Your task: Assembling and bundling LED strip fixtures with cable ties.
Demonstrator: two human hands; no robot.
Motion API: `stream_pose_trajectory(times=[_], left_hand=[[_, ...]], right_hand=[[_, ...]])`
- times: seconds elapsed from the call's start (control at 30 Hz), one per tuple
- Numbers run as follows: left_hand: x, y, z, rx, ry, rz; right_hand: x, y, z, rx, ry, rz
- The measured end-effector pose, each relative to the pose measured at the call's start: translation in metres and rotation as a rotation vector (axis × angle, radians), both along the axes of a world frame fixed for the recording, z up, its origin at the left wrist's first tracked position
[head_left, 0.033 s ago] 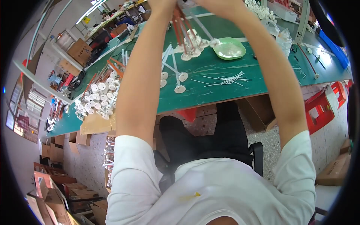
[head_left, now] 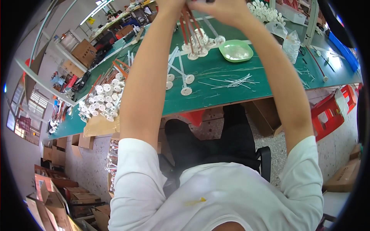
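Note:
At the top edge my left hand (head_left: 172, 5) is closed, its fingers partly cut off, round the upper ends of a bundle of red-brown and grey cables with white disc ends (head_left: 198, 47). The discs hang downward over the table. My right hand (head_left: 228, 10) reaches in beside it, fingers bent together at the bundle's top; what they pinch cannot be made out. Below lie thin white ties (head_left: 235, 82), spread in a loose heap. A light green dish (head_left: 246, 57) with small pale contents stands to their upper left. Several loose grey cables with white discs (head_left: 186, 91) lie nearer my left forearm.
A large pile of white disc-ended cables (head_left: 101, 101) rests on cardboard (head_left: 96, 128) at the left table end. More white discs (head_left: 266, 10) and a clear plastic bag (head_left: 291, 46) are at the back right. A red stool (head_left: 329, 115) stands beyond the table's right front edge.
My right hand has come slightly lower and closer to the bundle, and more of its fingers shows. The bundle stays in my left hand, and the view has shifted a little.

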State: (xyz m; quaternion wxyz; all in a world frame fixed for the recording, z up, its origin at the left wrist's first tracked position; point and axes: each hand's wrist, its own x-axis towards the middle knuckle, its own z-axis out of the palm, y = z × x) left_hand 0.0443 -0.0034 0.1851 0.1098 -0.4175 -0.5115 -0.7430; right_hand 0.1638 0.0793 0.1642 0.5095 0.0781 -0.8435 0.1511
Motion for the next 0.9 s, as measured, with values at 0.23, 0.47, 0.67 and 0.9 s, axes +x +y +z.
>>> stream_pose_trajectory(times=[0.23, 0.47, 0.67, 0.9], left_hand=[[0.182, -0.054, 0.049, -0.144, 0.381, 0.061], [0.182, -0.133, -0.107, -0.237, 0.376, -0.203], [0.244, -0.169, -0.255, -0.695, -0.406, -0.767], [0.235, -0.136, -0.313, -0.665, -0.214, -1.6]], right_hand=[[0.029, -0.055, -0.011, -0.48, 0.42, 0.649], [0.139, -0.094, -0.09, -1.086, -0.129, 0.766], [0.185, -0.142, -0.184, -1.292, -0.426, 0.54], [0.183, -0.109, -0.222, -1.382, -0.599, 1.656]])
